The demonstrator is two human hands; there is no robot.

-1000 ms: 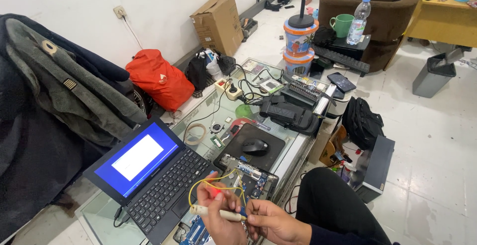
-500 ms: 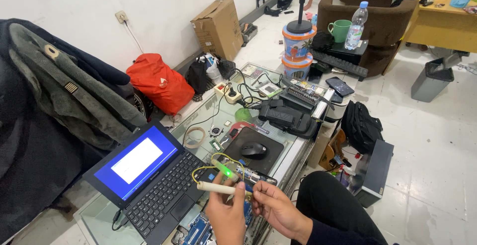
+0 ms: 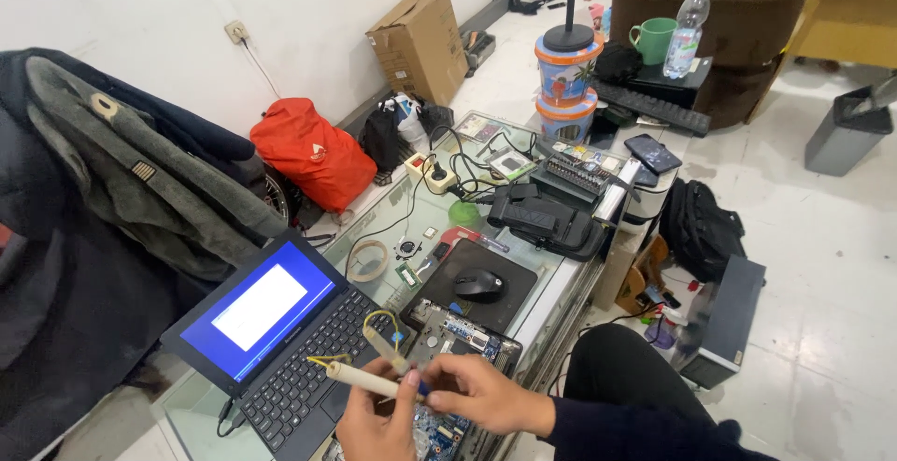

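Note:
My left hand and my right hand meet at the bottom edge, over the front of a black laptop and an exposed circuit board. Between them they pinch a cream pen-shaped probe that lies level and points left over the keyboard. A second cream probe sticks up from the same fingers. Thin yellow wires loop off both probes. Which hand holds which probe I cannot tell. The laptop screen is blue with a white window.
A black mouse on a dark pad, a tape roll, a black pouch and a power strip lie on the glass table. A red bag, cardboard box, jackets, backpack and computer case surround it.
Both hands have shifted left, carrying the probes from above the circuit board to above the laptop keyboard. The long probe now lies level and points left.

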